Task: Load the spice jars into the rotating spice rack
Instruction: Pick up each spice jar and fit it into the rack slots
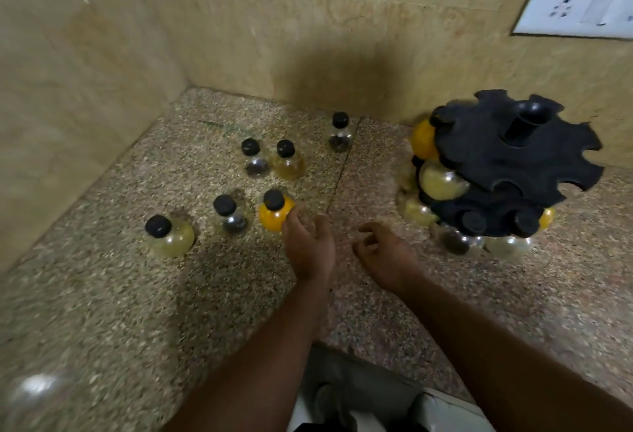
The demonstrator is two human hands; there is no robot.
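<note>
Several round spice jars with black caps stand loose on the speckled counter at the left. Nearest the hands is an orange jar. My left hand reaches toward it, fingers spread and relaxed, fingertips just at its right side, holding nothing. My right hand hovers over the counter with loosely curled fingers, empty. The black rotating spice rack stands at the right with several jars in its slots, among them an orange jar and a pale yellow jar.
Loose jars include a pale yellow one, a dark-filled one, another pair and one near the wall. Tiled walls enclose the corner. A white socket plate is on the wall at the upper right.
</note>
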